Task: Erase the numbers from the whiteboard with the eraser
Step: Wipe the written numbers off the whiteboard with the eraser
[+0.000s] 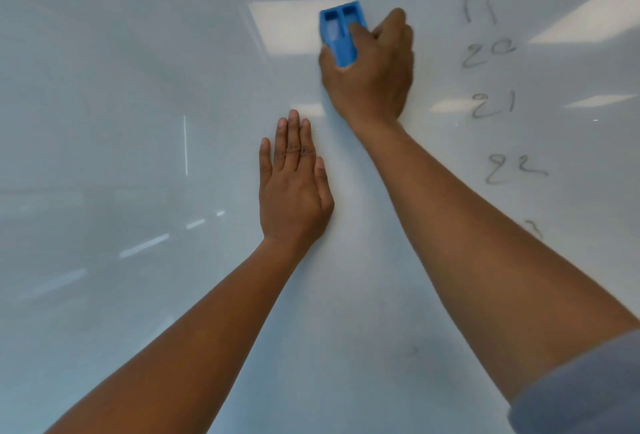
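A white whiteboard (138, 87) fills the view. My right hand (374, 73) grips a blue eraser (341, 33) and presses it against the board near the top centre. A column of handwritten numbers runs down the right side: 19 (481, 2), 20 (488, 52), 21 (493, 104), 22 (516, 168), and a partly hidden figure (533, 229) beside my right forearm. My left hand (294, 187) lies flat on the board below the eraser, fingers straight, holding nothing.
Ceiling lights reflect as bright patches on the board (287, 28). A faint smudge (412, 350) shows low on the board between my forearms. A grey-blue sleeve (581, 392) covers my right upper arm at the lower right.
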Available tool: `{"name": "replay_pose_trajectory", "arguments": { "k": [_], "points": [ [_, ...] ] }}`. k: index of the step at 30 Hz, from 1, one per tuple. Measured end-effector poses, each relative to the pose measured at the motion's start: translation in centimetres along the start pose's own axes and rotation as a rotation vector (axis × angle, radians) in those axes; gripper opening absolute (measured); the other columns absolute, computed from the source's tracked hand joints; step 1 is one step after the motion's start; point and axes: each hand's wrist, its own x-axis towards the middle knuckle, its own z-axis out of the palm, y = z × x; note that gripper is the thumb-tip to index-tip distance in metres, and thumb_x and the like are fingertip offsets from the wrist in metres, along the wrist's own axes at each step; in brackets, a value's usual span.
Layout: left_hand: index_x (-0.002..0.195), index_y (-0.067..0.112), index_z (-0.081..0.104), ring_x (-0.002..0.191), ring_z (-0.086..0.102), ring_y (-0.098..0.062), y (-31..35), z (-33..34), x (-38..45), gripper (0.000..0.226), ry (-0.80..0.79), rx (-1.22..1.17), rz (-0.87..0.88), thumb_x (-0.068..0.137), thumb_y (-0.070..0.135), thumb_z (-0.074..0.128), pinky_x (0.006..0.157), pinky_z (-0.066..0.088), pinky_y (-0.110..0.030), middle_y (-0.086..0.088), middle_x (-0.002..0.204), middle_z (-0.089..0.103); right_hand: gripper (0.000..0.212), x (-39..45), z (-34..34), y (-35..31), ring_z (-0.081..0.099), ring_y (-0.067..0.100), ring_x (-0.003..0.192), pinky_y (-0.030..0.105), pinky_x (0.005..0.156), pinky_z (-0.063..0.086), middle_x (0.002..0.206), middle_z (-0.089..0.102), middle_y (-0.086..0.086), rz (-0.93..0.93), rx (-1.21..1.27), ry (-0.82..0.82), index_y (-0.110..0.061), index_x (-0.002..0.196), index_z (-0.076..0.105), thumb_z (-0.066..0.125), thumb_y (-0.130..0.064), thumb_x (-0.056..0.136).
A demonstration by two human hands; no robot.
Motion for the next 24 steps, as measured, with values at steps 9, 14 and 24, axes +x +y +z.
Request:
{"name": "replay_pose_trajectory", "arguments": {
  "k": [9,14,24],
  "points": [
    [0.158,0.007,0.021,0.156,0.008,-0.020,0.0,-0.3,0.1,0.057,-0.016,-0.017,-0.010,0.105,0.026,0.022,0.127,0.006,-0.043,-0.008,0.167,0.015,0.041,-2.1,-1.3,2.3,0.053,0.027,0.084,0.043,0.068,0.052,0.096,0.054,0.011,-0.005,0.096,0.096,-0.011,0.096,0.070,0.069,-0.045,0.074],
    [0.159,0.008,0.018,0.156,0.005,-0.019,0.2,-0.1,0.0,0.058,-0.035,-0.005,-0.026,0.105,0.028,0.020,0.128,0.004,-0.042,-0.007,0.168,0.012,0.043,2.0,0.3,0.5,0.051,0.021,0.095,0.034,0.076,0.052,0.110,0.052,0.008,0.086,0.035,0.134,-0.014,0.106,0.068,0.062,-0.050,0.083],
    [0.158,0.009,0.023,0.156,0.010,-0.018,-0.1,-0.5,0.1,0.057,-0.032,-0.019,-0.016,0.104,0.028,0.021,0.128,0.006,-0.041,-0.006,0.167,0.017,0.044,0.6,-0.3,0.6,0.053,0.031,0.099,0.042,0.078,0.049,0.110,0.054,0.013,-0.133,0.034,-0.009,-0.013,0.104,0.069,0.062,-0.047,0.077]
  ]
}}
